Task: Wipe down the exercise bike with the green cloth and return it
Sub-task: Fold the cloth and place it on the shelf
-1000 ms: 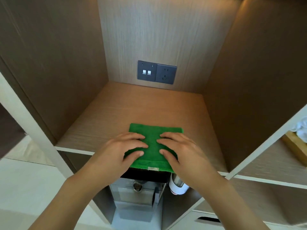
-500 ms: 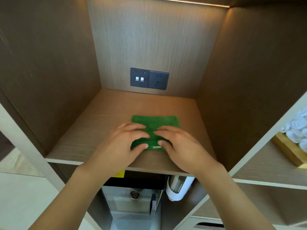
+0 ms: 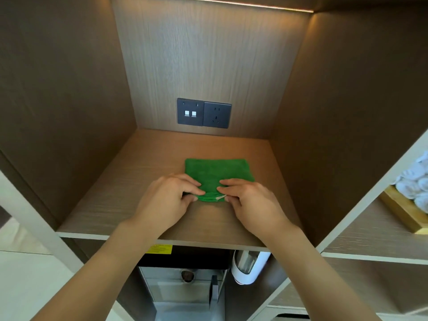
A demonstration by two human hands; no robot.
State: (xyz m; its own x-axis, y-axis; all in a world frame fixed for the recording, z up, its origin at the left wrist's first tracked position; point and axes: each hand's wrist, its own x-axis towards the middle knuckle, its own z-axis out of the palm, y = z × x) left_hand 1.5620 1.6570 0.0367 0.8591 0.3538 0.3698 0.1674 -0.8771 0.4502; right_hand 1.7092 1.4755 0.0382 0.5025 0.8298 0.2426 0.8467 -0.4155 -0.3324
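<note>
Your folded green cloth (image 3: 216,176) now lies farther in on the shelf (image 3: 148,172) than a second ago, and your left hand (image 3: 166,196) and right hand (image 3: 251,200) each close their grip on its near edge, so the return looks nearly done.

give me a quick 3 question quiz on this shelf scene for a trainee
1. True or false: the green cloth lies folded on the wooden shelf.
2. What is mounted on the back wall above the cloth? A) a mirror B) a dark socket panel C) a hook
3. Which part of the cloth do the left hand and right hand pinch?

Key
1. True.
2. B, the dark socket panel.
3. Its near edge, one hand at each side, fingers curled on the fabric.
</note>
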